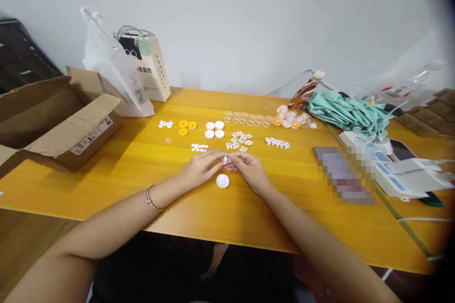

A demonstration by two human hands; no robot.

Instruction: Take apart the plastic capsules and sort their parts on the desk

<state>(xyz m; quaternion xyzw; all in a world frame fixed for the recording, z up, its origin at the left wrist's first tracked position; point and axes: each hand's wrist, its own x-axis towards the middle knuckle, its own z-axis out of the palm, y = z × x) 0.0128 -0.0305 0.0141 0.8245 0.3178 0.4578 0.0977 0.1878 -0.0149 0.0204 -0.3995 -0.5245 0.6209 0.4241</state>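
Note:
Both hands meet above the middle of the table, fingertips pinching one small white plastic part [226, 159]. My left hand [199, 169] grips it from the left, with a bracelet on that wrist. From the right, my right hand [249, 172] closes thumb and fingers on the same part, hiding some of it. Just below them a round white cap-like piece [222, 181] lies on the tabletop. Beyond the fingers are openwork white wheel-like pieces [234, 140], small white discs [199, 147], white round caps [214, 135] and yellow round caps [183, 131].
Clear cups [243, 118] stand in a row farther back, beside orange-and-clear pieces [289, 119]. A cardboard box [88, 128] and bags [156, 68] occupy the left. At right lie a blurred flat object [344, 175], power strips [387, 175] and green fabric [350, 111].

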